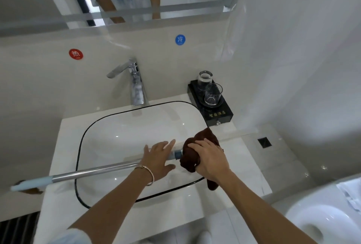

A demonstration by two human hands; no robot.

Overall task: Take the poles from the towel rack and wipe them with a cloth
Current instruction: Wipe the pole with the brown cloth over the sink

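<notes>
The pole (93,172) lies across the sink (78,156), its pale blue end (31,184) hanging out past the left edge of the table (64,136) and its other end running right, behind the cloth (190,158).

The left hand (159,158) rests on the pole with fingers nearly straight, so its grip is open and it steadies rather than clasps. The right hand (210,158) has its grip closed around the brown cloth, which is bunched round the pole just beside the left hand.

The pole looks like thin metal tube: light, stiff, smooth, and likely to roll or slide on the glazed rim. Holding it near the middle, close to the wiping hand, should keep it from swinging. The soft cloth will mould to it. The glasses (213,93) stand near the far end and look breakable.
</notes>
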